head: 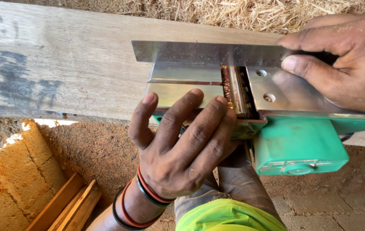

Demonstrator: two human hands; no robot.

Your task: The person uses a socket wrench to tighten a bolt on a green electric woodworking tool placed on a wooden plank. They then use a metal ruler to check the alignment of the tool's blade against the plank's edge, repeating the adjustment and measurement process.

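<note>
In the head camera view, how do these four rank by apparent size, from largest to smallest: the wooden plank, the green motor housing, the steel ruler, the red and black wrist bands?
1. Wooden plank, clearly largest.
2. and 3. Green motor housing and steel ruler: they cover similar areas, and the housing is nearer the camera, so I leave them unranked.
4. Wrist bands, smallest.

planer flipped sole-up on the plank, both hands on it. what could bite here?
1. The left hand has fingertips on the sole plate right beside the exposed cutter drum; a slip or an unexpected start could cut them.
2. The right hand presses a metal ruler across the sole; it could slide into the drum slot.
3. The green planer overhangs the plank edge and may tip off.
</note>
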